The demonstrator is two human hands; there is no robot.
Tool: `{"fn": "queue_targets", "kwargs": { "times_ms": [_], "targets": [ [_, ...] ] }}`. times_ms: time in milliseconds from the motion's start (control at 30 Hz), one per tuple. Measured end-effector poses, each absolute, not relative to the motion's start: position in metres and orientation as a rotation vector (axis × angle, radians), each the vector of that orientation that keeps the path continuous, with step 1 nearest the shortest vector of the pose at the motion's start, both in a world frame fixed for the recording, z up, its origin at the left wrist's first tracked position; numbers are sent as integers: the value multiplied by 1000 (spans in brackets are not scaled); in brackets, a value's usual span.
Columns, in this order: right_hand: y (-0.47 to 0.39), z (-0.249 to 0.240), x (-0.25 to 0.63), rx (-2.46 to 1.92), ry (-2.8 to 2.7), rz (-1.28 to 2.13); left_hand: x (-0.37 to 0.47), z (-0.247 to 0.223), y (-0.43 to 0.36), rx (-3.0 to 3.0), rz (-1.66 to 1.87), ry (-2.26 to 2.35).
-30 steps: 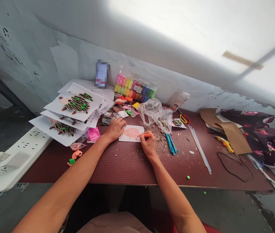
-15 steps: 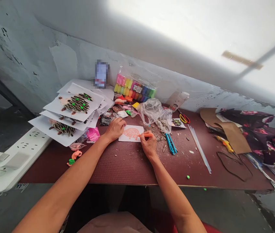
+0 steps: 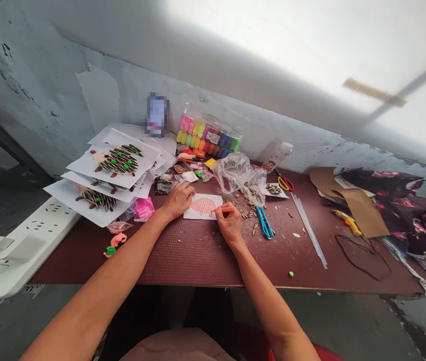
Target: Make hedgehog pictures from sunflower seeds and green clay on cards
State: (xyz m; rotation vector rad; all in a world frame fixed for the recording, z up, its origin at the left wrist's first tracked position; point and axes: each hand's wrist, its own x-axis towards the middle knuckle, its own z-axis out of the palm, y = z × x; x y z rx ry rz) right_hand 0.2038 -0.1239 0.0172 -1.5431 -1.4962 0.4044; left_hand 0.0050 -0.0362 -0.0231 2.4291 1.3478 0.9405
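Observation:
A small white card [image 3: 194, 213] lies on the dark red table and bears an orange drawing [image 3: 203, 205] of a rounded, speckled body with short legs. My right hand [image 3: 229, 223] is closed around an orange pen [image 3: 228, 208], its tip at the right side of the drawing. At the card's left edge rests my left hand [image 3: 178, 200], fingers bent together, touching the paper; nothing can be made out in its grasp. Right of my right hand are striped seeds [image 3: 249, 212] and a blue cutter [image 3: 264, 223].
Stacked papers with seed hedgehogs [image 3: 117, 163] stand at the left, beside a white power strip [image 3: 43, 225]. Behind are coloured clay packs [image 3: 209, 136] and a clear plastic bag [image 3: 235, 170]. Scissors [image 3: 285, 183], clear sticks [image 3: 309, 231] and a yellow glue gun [image 3: 349, 222] lie to the right.
My right hand and the orange pen have shifted very slightly left over the drawing. My left hand stays at the card's edge.

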Motion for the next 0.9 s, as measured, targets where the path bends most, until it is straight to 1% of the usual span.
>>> {"fn": "queue_targets", "kwargs": {
  "times_ms": [200,567,900],
  "targets": [
    [-124,19,203,-1555,-1477,374,6,-22,-37,2436,947,1351],
    [-124,15,204,-1530,-1493,429,5,-23,-35,2407,933,1334],
    [-121,12,210,-1592,-1447,316,5,-23,-36,2442,954,1339]
  ]
}}
